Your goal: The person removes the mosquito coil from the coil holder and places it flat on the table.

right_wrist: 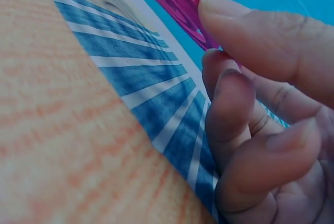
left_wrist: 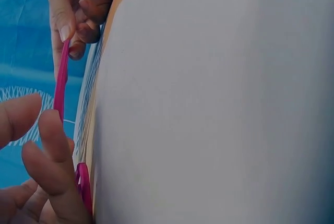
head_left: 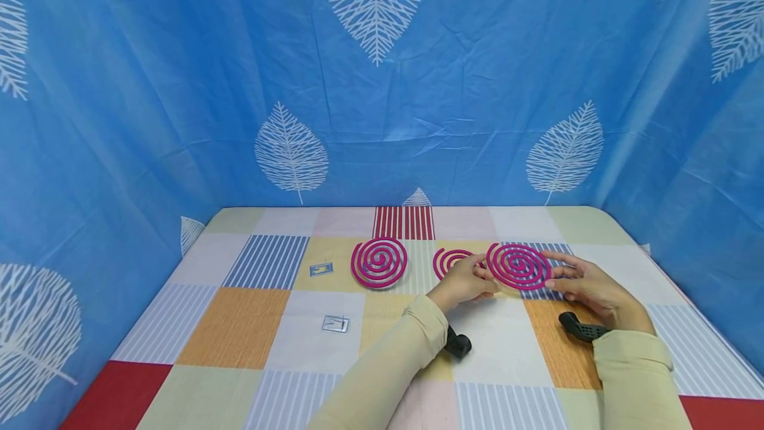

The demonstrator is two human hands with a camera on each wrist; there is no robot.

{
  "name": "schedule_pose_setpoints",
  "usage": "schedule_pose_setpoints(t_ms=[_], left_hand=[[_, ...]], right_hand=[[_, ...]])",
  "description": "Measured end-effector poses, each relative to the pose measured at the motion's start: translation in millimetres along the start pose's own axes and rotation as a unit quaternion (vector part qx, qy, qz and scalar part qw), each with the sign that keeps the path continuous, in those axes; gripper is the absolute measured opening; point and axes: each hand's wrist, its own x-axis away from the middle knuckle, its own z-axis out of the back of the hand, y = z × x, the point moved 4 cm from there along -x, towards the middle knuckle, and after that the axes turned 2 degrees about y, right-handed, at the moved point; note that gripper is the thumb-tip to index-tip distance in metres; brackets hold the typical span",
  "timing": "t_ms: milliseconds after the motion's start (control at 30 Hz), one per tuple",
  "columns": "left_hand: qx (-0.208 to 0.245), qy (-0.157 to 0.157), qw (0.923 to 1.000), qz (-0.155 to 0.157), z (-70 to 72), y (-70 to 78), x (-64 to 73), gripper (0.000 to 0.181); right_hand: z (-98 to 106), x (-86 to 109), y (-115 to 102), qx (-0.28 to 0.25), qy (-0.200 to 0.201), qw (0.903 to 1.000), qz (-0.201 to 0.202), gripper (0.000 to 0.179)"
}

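In the head view my right hand (head_left: 587,287) pinches the right edge of a magenta mosquito coil (head_left: 518,266), which is raised over the tablecloth. The right wrist view shows the thumb and fingertips on the edge of this coil (right_wrist: 175,2). My left hand (head_left: 465,282) is at the coil's left edge. In the left wrist view its thumb and fingers (left_wrist: 54,138) are apart, with a fingertip overlapping the coil's near end. A second mosquito coil (head_left: 447,259) lies partly hidden behind the left hand. Farther left, a third mosquito coil (head_left: 379,261) rests on the table.
Two small metal coil stands, one farther back (head_left: 321,269) and one nearer (head_left: 335,324), lie on the left of the patchwork tablecloth (head_left: 239,324). Blue leaf-print curtains (head_left: 477,71) enclose the back and sides. Black wrist devices (head_left: 458,344) sit by both sleeves.
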Motion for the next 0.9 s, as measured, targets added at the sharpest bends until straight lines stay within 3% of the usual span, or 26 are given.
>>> schedule_pose_setpoints(t_ms=[167,433,900], left_hand=[[0.005,-0.006,0.9998,0.017,0.2,-2.0,0.0,0.073],[0.014,-0.006,0.9993,0.034,-1.1,-5.1,-1.0,0.056],[0.004,-0.004,0.9985,0.054,-0.4,-1.2,1.6,0.062]], right_hand=[[-0.2,0.4,-1.3,0.002,0.002,1.0,0.0,0.061],[-2.3,-0.3,-2.8,0.009,0.002,0.9996,-0.026,0.085],[-1.2,-0.7,-3.1,-0.029,0.006,0.9989,-0.037,0.078]])
